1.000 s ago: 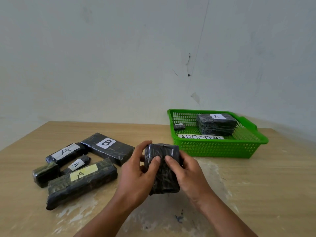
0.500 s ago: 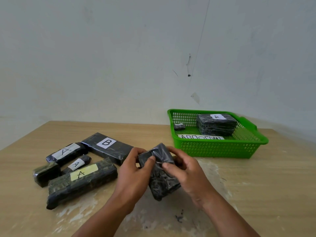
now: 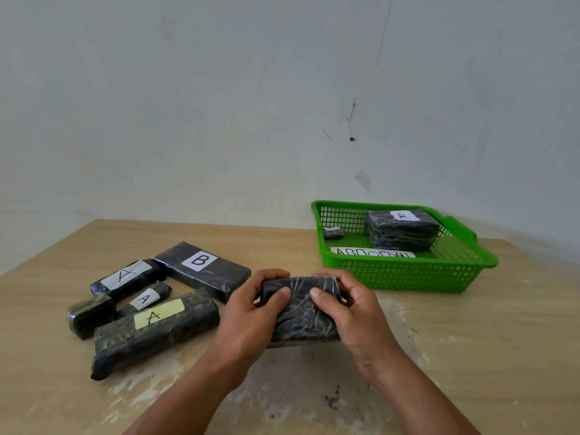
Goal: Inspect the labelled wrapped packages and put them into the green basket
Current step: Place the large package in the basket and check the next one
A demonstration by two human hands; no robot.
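A black wrapped package (image 3: pixel 303 312) is held between both hands above the table's middle; no label shows on its upper face. My left hand (image 3: pixel 251 312) grips its left side, thumb on top. My right hand (image 3: pixel 354 312) grips its right side, thumb on top. The green basket (image 3: pixel 408 274) stands at the back right and holds a large package labelled A (image 3: pixel 401 230), a small package (image 3: pixel 332 232) and a white paper strip (image 3: pixel 373 254). On the left lie a package labelled B (image 3: pixel 204 270), three labelled A (image 3: pixel 125 276) (image 3: pixel 144 298) (image 3: pixel 157 328), and a small one (image 3: pixel 89 313) with no visible label.
The wooden table (image 3: pixel 470 340) has worn pale patches near its front. A grey wall stands close behind the table and the basket.
Both hands have turned the held package from upright through a tilt to lying flat and level. The other packages and the basket have not moved.
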